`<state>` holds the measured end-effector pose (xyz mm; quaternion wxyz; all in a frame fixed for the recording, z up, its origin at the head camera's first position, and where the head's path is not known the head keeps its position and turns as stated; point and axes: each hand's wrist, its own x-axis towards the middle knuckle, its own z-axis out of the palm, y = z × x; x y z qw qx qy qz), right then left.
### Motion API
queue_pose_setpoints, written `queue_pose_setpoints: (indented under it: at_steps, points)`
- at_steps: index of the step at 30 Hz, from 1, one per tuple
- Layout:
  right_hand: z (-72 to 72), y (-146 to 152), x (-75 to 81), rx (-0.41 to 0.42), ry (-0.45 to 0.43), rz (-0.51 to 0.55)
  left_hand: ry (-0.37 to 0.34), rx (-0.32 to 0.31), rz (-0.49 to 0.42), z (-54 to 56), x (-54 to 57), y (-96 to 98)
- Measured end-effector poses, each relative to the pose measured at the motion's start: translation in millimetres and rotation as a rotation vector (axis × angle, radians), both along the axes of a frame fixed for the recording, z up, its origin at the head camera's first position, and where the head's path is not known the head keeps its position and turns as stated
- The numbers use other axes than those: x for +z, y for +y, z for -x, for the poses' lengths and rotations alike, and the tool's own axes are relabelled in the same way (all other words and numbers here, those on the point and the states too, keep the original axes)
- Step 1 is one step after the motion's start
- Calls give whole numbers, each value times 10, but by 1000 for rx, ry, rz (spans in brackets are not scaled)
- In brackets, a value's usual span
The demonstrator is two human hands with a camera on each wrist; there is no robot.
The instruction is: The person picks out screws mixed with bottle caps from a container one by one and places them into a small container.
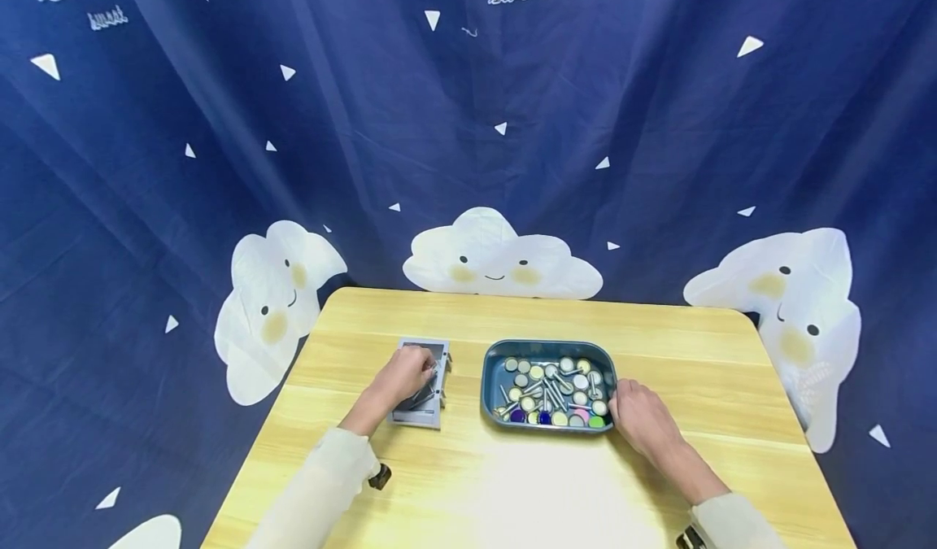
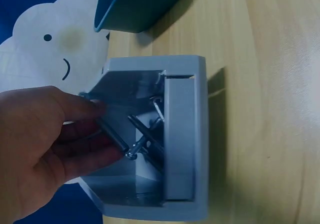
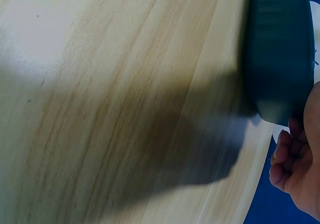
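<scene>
My left hand (image 1: 411, 372) is over a small grey bin (image 2: 186, 64) at the left of the table. In the left wrist view, its thumb and fingers pinch a metal screw (image 2: 114, 135) inside the bin's opening. Other screws (image 2: 146, 133) lie loose in the bin beside it. To the right stands a dark teal tray (image 1: 489, 354), holding several silver screws (image 1: 554, 392) and round discs (image 1: 567, 364) in white, yellow, purple, pink and green. My right hand (image 1: 644, 416) grips this tray at its right end, fingers curled at the outside; the thumb is mostly hidden.
The light wooden table (image 1: 410, 313) has rounded far corners. Behind it hangs a dark blue curtain (image 1: 556, 167) with white clouds and triangles. A strip of tabletop separates the bin and the tray.
</scene>
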<state>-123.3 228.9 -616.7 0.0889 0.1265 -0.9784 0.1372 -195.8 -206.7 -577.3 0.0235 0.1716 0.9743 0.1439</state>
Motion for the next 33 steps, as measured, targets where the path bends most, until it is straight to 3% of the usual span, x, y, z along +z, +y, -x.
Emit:
queue_pose_setpoints:
  at_steps: [3, 12, 18, 27, 33]
  points:
    - [-2, 5, 3, 3, 2, 2, -5, 36, -19, -30, -59, -5]
    - [-7, 14, 13, -1, -10, -4, 32, 17, 26, -89, -230, -10]
    - [1, 3, -12, 1, -3, 4, 31, 46, 63, -103, -242, 25]
    - [-5, -16, -10, 6, -8, 3, 69, 41, 83, -89, -281, 3]
    - [-7, -3, -5, 2, -14, 0, 150, 75, 56, -28, -143, 72]
